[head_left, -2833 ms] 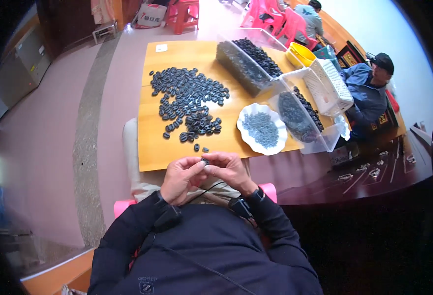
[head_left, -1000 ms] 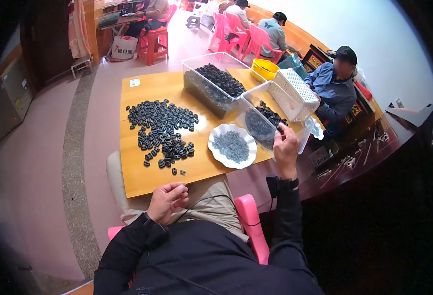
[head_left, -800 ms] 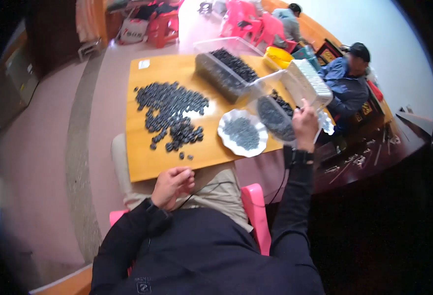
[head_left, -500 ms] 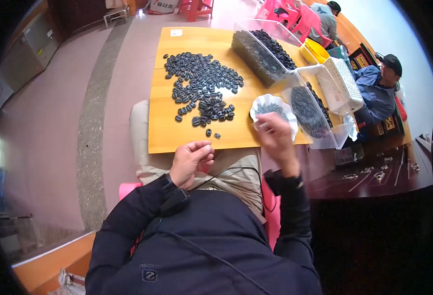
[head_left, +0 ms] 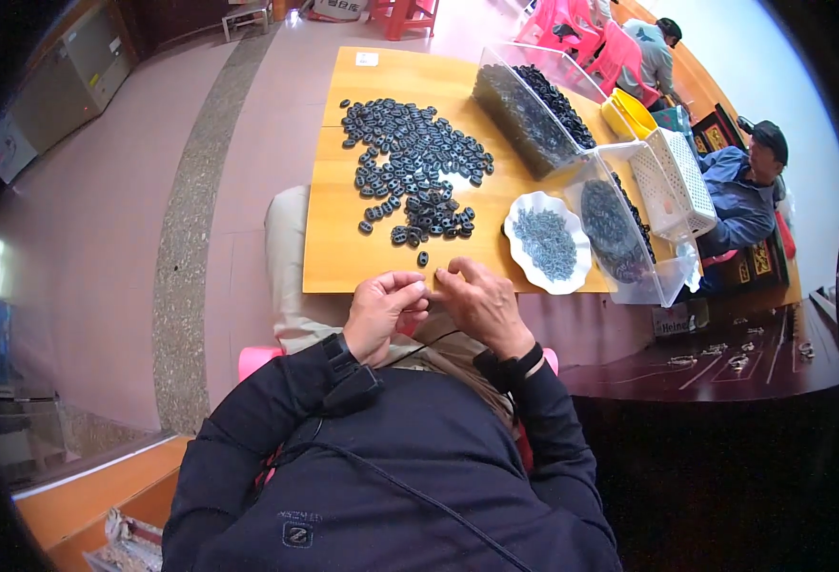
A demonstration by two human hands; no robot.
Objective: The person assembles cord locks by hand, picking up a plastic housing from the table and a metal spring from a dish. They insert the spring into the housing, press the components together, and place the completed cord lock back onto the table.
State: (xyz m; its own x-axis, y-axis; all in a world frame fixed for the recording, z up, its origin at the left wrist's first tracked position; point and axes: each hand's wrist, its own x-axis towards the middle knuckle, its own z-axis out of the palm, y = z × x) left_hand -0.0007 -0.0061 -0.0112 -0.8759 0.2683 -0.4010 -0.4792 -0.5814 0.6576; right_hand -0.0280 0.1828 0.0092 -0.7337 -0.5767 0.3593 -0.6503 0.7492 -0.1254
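Observation:
At the near edge of the wooden table (head_left: 329, 219), my left hand (head_left: 381, 313) is pinched, thumb against forefinger. My right hand (head_left: 484, 307) meets it there, fingertips pinched together. What either hand holds is too small to make out. Just beyond the fingertips lies a single black oval piece with two holes (head_left: 423, 258). A large spread of similar black pieces (head_left: 410, 157) covers the middle of the table. To the right of my right hand, a white scalloped dish (head_left: 519, 265) holds many small grey-blue parts (head_left: 547, 240).
Clear plastic bins (head_left: 643, 289) of black pieces line the table's right side. Beside them stand a white perforated basket (head_left: 672, 186) and a yellow basin (head_left: 627, 116). A person in a dark cap (head_left: 738, 191) sits beyond, and another person (head_left: 650, 57) farther back.
My right hand has come from over the white dish to my left hand's fingertips. One of two loose black pieces near my hands no longer shows. The view has shifted slightly.

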